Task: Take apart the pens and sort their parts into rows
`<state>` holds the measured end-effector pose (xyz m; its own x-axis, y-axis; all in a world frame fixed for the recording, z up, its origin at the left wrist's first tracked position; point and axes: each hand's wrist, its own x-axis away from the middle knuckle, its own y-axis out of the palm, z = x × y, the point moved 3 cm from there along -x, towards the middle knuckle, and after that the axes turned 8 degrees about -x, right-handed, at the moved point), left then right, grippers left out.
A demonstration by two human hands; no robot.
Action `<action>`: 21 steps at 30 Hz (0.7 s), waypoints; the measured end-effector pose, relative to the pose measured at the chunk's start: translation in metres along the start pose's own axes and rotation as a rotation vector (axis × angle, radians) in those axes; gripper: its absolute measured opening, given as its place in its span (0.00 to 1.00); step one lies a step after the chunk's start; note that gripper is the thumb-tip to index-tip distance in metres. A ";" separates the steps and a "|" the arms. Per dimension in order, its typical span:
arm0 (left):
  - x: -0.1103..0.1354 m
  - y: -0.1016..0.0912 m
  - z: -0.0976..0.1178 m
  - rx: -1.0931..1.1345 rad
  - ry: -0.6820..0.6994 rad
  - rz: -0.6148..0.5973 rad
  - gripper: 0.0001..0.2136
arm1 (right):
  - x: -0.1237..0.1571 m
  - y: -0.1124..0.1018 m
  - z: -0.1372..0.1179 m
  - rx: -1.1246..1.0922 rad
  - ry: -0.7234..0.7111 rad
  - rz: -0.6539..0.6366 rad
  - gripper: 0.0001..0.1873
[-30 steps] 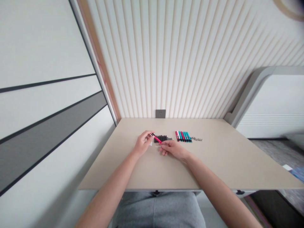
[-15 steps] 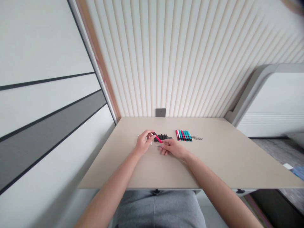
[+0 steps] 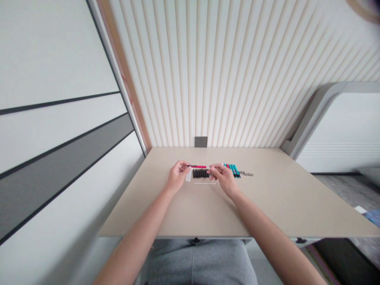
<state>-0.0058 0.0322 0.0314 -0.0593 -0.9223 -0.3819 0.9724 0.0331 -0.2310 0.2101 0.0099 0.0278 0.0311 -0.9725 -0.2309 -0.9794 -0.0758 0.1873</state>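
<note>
My left hand (image 3: 177, 176) is closed on the black end of a red pen barrel (image 3: 200, 166), which it holds level above the table, pointing right. My right hand (image 3: 224, 179) is just past the barrel's free end, thumb and fingers pinched together; whatever may be between them is too small to make out. Below the barrel lies a row of short black pen parts (image 3: 200, 173). A thin white refill (image 3: 205, 183) rests by itself nearer to me. More white refills (image 3: 189, 176) are bunched beside my left fingers.
Several red, white and teal pens (image 3: 234, 170) lie side by side, partly behind my right hand. Small dark coils (image 3: 247, 173), like springs, trail off to their right. The beige table (image 3: 190, 213) meets a ribbed wall with a dark socket (image 3: 201, 141).
The red barrel has swung from a slant to level. My right hand has come off its end and moved right and slightly up, leaving the single white refill fully visible.
</note>
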 end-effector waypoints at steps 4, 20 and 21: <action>-0.001 0.001 -0.002 0.115 -0.042 0.008 0.12 | -0.001 -0.003 0.001 0.118 -0.073 0.031 0.22; 0.011 0.017 0.004 -0.391 0.160 -0.289 0.10 | 0.000 -0.001 0.003 0.058 -0.114 0.029 0.19; 0.011 0.018 0.005 -0.410 0.175 -0.289 0.10 | 0.001 0.000 0.001 0.057 -0.111 0.024 0.18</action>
<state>0.0120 0.0210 0.0272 -0.3826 -0.8394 -0.3861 0.7449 -0.0330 -0.6664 0.2103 0.0094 0.0267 -0.0121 -0.9433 -0.3318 -0.9895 -0.0365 0.1400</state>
